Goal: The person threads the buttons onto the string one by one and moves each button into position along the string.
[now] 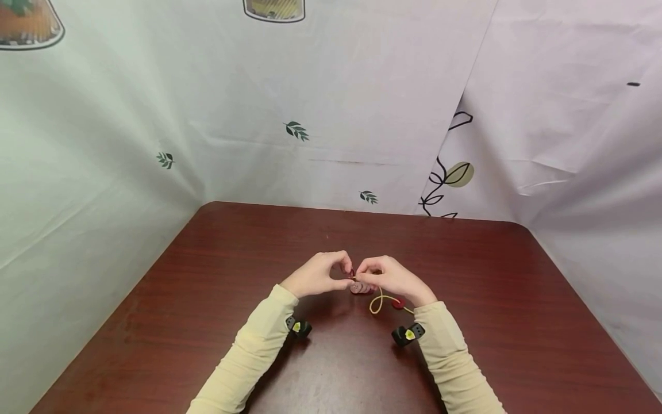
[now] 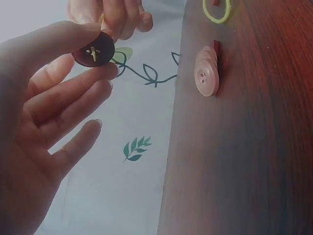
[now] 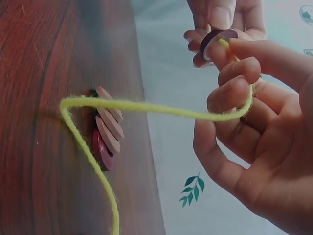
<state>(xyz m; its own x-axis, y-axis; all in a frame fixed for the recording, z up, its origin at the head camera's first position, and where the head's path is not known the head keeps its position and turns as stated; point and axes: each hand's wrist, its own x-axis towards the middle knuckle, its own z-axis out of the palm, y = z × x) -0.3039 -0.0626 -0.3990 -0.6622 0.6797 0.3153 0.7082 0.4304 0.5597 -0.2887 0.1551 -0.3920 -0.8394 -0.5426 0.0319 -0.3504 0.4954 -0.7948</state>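
My left hand [image 1: 316, 276] pinches a dark red button [image 2: 106, 45] between thumb and index finger, its other fingers spread. A short bit of yellow yarn shows through the button's holes in the left wrist view. Close against the button's other face, my right hand [image 1: 391, 280] pinches the yellow yarn [image 3: 146, 108] with thumb and fingertips. From there the yarn passes over the curled fingers and hangs down in a loop toward the table. Further along it, a red button [image 1: 397, 303] lies near the right wrist.
Under the hands, several pink buttons [image 2: 207, 81] lean in an overlapping row on the dark red wooden table [image 1: 248, 241], with a dark red button [image 3: 101, 152] at one end. White printed cloth [image 1: 351, 103] hangs behind and beside the table.
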